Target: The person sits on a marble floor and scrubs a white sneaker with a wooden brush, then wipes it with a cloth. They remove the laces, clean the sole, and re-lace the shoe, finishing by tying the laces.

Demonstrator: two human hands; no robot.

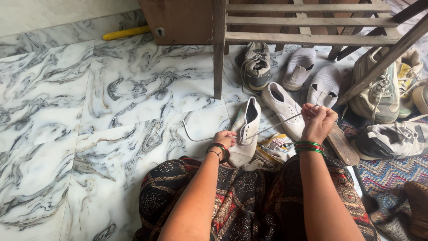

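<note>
Two hands engaged. Left hand (226, 138) grips white shoe (246, 131) at its left side, toe near, heel far. Right hand (317, 121), closed on shoelace (278, 124), draws it taut rightward from the shoe; second white shoe (285, 108) just beyond.

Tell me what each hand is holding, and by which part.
The left hand steadies the white shoe at its side near the eyelets. The right hand pinches the white shoelace near its free end, pulled taut from the shoe.
</note>
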